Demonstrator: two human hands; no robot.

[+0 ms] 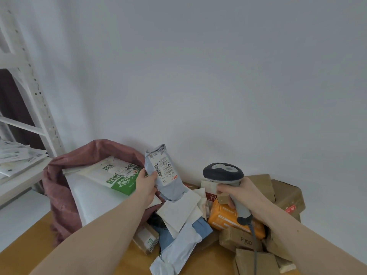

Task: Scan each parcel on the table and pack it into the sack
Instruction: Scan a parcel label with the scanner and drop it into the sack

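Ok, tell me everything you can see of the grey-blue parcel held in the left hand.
The grey-blue parcel is a soft plastic mailer bag, crumpled and bulging. It is held roughly upright, leaning slightly, with its top end folded over. A white shipping label with a barcode and a small red mark faces the camera. The left hand grips its left edge. It sits between the sack and the scanner, its lower end by the pile of parcels.

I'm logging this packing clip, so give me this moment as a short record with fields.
left hand: holds grey mailer upright, label facing the camera
right hand: grips scanner
sack: open, white parcels inside
table: mailers and cardboard boxes piled, orange parcel among them
stage: scanning, mailer not yet in sack
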